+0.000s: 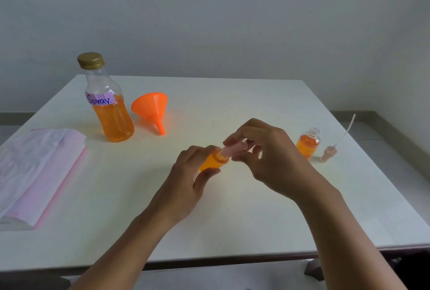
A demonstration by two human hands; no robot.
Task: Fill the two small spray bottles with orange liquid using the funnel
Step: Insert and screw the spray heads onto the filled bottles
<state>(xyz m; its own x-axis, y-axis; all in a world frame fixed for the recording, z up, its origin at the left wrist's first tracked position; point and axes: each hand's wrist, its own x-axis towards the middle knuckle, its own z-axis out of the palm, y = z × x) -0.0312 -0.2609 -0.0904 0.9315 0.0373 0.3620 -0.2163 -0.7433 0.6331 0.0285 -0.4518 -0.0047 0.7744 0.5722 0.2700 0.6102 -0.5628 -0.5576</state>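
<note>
Orange-filled small spray bottle [213, 161] sits tilted over the centre of the worktop [232, 220], neck toward our right grip [267, 157], which pinches the pink spray cap [232, 150] on it. Our left grip [186, 182] wraps the body.

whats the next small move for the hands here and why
Probably twist the pink spray cap tight onto the small bottle: the left hand holds that bottle, already orange-filled, and the right hand pinches the cap at its neck. The second bottle stands filled but open, its spray head lying beside it.
</note>
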